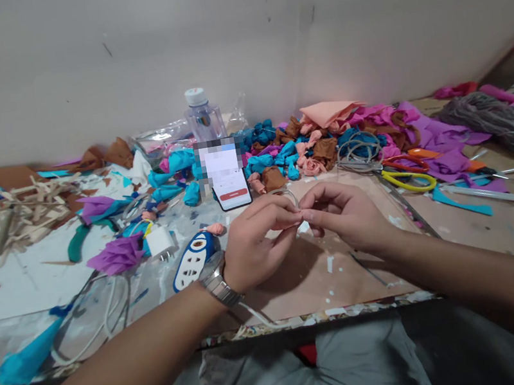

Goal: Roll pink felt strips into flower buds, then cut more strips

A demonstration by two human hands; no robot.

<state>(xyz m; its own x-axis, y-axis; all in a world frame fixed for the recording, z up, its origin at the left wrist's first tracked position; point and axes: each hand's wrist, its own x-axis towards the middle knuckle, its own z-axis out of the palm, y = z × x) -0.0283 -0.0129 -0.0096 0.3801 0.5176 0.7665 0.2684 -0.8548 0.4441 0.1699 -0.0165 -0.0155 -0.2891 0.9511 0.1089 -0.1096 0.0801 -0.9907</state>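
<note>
My left hand (261,234), with a metal watch (219,280) on its wrist, is closed in a pinch. A thin, pale wire loop (285,194) rises at its fingertips. Fingertip to fingertip with it, my right hand (341,212) is also pinched closed; whatever lies between its fingers is too small and hidden to make out. Both hands are held above the brownish board (297,293). Just left of my left hand lies a blue and white power strip (192,261), and behind it stands a lit phone (231,183).
Crepe-paper pieces (274,150) line the wall, with a bottle (203,116) behind. Wooden sticks (21,213), a purple paper flower (118,253) and a white charger (160,240) lie left. To the right are a wire coil (359,153), yellow-handled scissors (409,181) and grey cord (494,122).
</note>
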